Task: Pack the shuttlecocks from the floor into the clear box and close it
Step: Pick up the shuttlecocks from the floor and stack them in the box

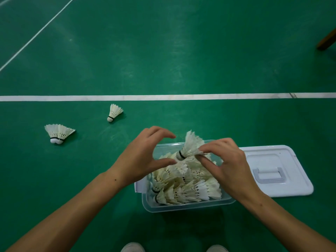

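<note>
The clear box [183,207] stands open on the green floor, piled with several white feather shuttlecocks. My right hand [227,162] pinches one shuttlecock [190,146] by its feathers just above the pile, cork pointing left. My left hand [145,155] hovers over the box's left side, fingers and thumb curved apart, holding nothing. A pair of shuttlecocks [58,132] lies side by side on the floor at the left. A single shuttlecock [114,112] lies farther back, near the white line. The white lid [291,179] rests flat to the right of the box, handle up.
A white court line [236,96] crosses the floor beyond the box. A brown wooden leg [327,40] shows at the upper right edge. The tips of two white shoes [132,247] sit at the bottom edge below the box.
</note>
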